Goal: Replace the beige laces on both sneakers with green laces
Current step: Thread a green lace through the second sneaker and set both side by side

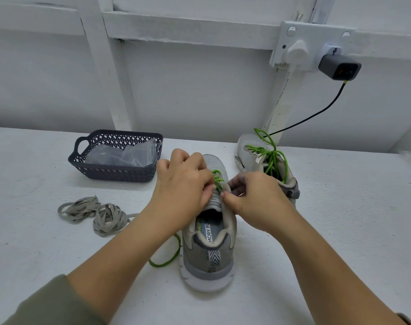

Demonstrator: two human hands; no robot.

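While both forearms reach in from 6 o'clock, the left hand pinches the green lace on the near sneaker, central on the bench; the right hand pinches its eyelet edge.

Near sneaker and far sneaker carry green laces; beige laces lie coiled.

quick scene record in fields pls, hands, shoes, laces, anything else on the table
left hand: pinches green lace on near sneaker
right hand: pinches near sneaker's eyelet edge
far sneaker: laced green, ends loose
beige laces: two bundles on table, left side
basket: holds clear plastic bag
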